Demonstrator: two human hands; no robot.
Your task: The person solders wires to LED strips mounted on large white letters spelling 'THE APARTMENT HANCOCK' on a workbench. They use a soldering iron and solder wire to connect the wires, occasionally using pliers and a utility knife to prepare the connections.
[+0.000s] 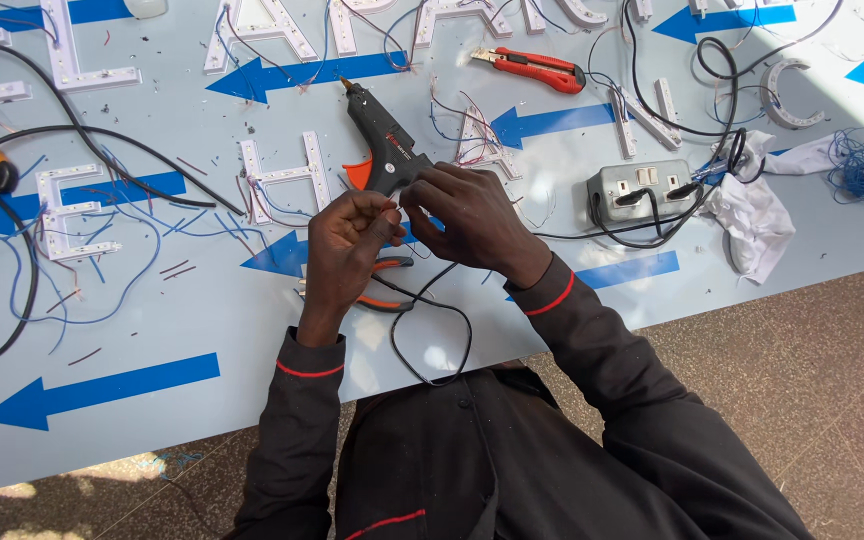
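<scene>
Both hands meet at frame centre over the pale blue sign board with dark blue arrows [152,330]. Left hand [347,245] has its fingertips pinched together on the end of a thin black wire [432,330]; right hand [467,215] sits at its 3 o'clock, touching it, fingers curled and closed on the same wire end. What exactly sits between the fingertips is too small to tell. The wire drops from the hands toward 6 o'clock, loops over the board edge and comes back up. Black hot-glue gun with orange trigger [382,145] lies just at 12 o'clock of the hands, nozzle pointing to 11 o'clock. Orange-handled pliers [384,285] lie on the board under the left wrist, partly hidden. White H-shaped channel letter with wiring [282,175] is at 10 o'clock, near. Red utility knife [532,68] is at 1 o'clock, well apart. Grey double socket box with black plugs [642,190] is at 3 o'clock of the right hand, with a crumpled white cloth [757,220] just beyond it. White E-shaped letter [72,215] lies far out at 9 o'clock among loose blue wires.
</scene>
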